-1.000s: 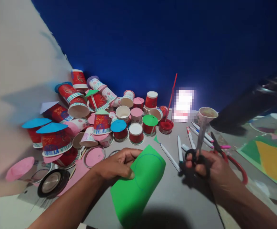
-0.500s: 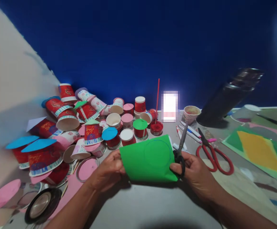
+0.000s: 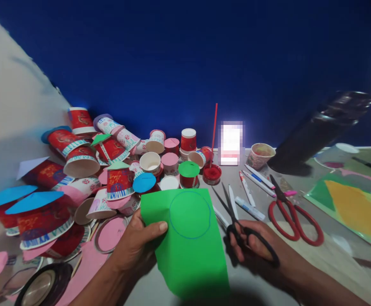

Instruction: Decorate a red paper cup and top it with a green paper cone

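A green paper sheet (image 3: 193,267) is pinched by the left hand (image 3: 137,240) beside its blue-inked circle (image 3: 190,214), seemingly for visibility, while part-open black-handled scissors (image 3: 232,217) are gripped by the right hand (image 3: 265,233).

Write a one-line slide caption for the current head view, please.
Left hand holding green paper with a drawn circle, right hand holding open black scissors.

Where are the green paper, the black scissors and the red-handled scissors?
Green paper (image 3: 191,250): head view, on the middle of the sheet.
Black scissors (image 3: 234,220): head view, where the blades meet the handles.
Red-handled scissors (image 3: 286,203): head view, where the two halves cross.
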Motion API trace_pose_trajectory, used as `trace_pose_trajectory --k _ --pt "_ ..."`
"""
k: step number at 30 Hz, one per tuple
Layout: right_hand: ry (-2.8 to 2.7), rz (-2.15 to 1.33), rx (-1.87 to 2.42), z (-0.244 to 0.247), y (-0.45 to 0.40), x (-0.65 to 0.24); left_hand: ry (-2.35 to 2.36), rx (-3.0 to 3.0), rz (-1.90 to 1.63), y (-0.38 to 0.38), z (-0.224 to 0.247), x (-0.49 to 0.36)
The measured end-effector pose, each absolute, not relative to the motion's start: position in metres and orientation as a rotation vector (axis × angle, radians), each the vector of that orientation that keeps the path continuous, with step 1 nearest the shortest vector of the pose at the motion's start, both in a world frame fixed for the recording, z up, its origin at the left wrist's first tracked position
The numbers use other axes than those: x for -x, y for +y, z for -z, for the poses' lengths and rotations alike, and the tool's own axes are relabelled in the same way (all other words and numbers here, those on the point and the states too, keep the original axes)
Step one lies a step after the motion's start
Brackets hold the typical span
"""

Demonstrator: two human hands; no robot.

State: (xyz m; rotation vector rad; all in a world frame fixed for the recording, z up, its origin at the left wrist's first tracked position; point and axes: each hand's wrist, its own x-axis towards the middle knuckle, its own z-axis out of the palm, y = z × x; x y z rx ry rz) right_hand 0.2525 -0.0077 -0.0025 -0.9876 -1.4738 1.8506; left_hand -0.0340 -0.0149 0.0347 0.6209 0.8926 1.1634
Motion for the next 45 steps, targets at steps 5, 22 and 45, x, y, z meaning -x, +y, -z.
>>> trace_pose_trajectory --k 5,22,45 --pt "-1.505 -1.988 0.969 0.004 -0.013 -0.246 0.9 -0.629 -1.179 -0.014 -0.03 0.036" --pt "-1.423 -1.988 1.17 -0.015 -0.012 -0.242 1.101 -0.695 -1.153 -0.015 -0.017 0.038" --pt "-1.295 -2.056 1.146 -0.005 -0.015 -0.244 1.083 -0.748 -1.131 -0.011 -0.012 0.048"
